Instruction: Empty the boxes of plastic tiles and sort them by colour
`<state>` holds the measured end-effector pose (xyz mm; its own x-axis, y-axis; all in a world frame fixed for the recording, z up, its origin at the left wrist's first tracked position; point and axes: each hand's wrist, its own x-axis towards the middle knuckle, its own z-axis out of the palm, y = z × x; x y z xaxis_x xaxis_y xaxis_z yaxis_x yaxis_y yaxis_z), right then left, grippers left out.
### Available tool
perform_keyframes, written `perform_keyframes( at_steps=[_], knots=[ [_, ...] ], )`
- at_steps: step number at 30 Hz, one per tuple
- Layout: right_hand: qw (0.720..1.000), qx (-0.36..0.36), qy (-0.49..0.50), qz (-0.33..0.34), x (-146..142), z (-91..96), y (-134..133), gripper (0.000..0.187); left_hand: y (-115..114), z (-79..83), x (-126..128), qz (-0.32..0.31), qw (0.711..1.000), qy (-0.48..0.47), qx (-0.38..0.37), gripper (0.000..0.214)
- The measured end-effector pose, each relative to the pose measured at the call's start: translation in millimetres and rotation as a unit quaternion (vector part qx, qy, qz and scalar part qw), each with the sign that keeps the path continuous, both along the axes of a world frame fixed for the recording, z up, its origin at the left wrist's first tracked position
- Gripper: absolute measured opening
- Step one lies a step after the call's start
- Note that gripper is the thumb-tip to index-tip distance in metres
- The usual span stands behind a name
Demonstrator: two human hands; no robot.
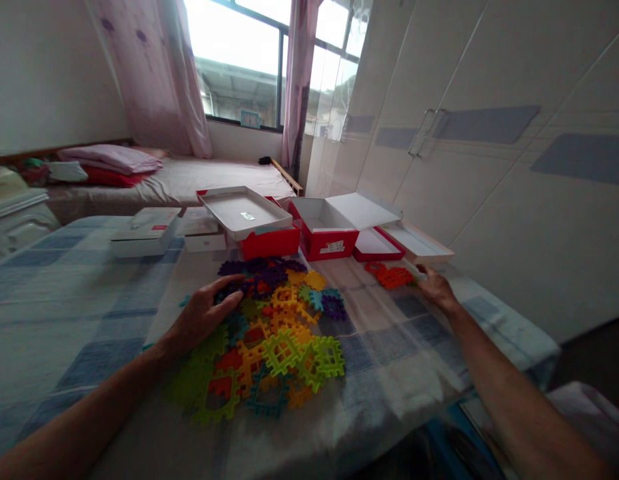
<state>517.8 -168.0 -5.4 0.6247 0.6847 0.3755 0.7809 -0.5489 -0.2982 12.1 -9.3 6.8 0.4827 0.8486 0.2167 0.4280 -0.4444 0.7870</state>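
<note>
Colourful interlocking tiles (pixel 269 340) lie heaped under the left hand (pixel 206 313), fingers spread flat, gripping nothing. Right hand (pixel 434 287) touches the orange tiles (pixel 392 275) (its grip is hidden).

White label on red box (pixel 332 247), print too blurred to read, no other text

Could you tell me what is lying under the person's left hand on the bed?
The left hand rests flat on a pile of colourful interlocking plastic tiles, touching purple and green ones. The pieces directly beneath the palm are covered, so their colours cannot be seen.
</note>
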Motion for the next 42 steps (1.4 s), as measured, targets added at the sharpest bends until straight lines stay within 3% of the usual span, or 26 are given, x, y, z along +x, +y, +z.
perform_keyframes(
  at_steps=[4, 13, 21, 26, 29, 32, 38, 40, 42],
  knots=[
    [0.997, -0.048, 0.056, 0.004, -5, 0.5, -4, 0.054, -1, 2.1, -1, 0.001, 1.000, 0.001, 0.000, 0.062],
    [0.991, -0.125, -0.019, -0.043, -4, 6.3, -9, 0.052, -1, 0.7, -1, -0.002, 1.000, 0.005, 0.010, 0.061],
    [0.990, -0.118, -0.053, -0.052, -16, 4.0, -60, 0.058, -2, 2.7, 0, -0.002, 1.000, 0.015, 0.015, 0.061],
    [0.986, -0.162, -0.042, -0.026, -33, 6.0, -87, 0.060, -3, 2.5, 0, -0.004, 1.000, 0.024, 0.006, 0.064],
    [0.984, -0.154, -0.077, -0.041, -47, 12.8, -77, 0.069, -2, 1.2, -1, -0.007, 0.999, 0.032, 0.010, 0.063],
    [0.988, -0.145, -0.062, -0.002, -61, 18.8, -50, 0.071, -1, 1.0, -2, -0.008, 0.999, 0.031, 0.013, 0.063],
    [0.984, -0.173, -0.031, -0.003, -74, 17.5, 0, 0.052, -3, 2.4, -2, -0.016, 1.000, 0.019, 0.014, 0.061],
    [0.986, -0.154, -0.067, -0.007, -80, 19.3, 12, 0.050, -3, 1.9, -1, -0.018, 1.000, 0.009, 0.018, 0.060],
    [0.990, -0.106, -0.085, 0.034, -95, 25.5, 22, 0.047, -3, 1.5, -1, -0.016, 1.000, 0.004, 0.025, 0.058]
  ],
)
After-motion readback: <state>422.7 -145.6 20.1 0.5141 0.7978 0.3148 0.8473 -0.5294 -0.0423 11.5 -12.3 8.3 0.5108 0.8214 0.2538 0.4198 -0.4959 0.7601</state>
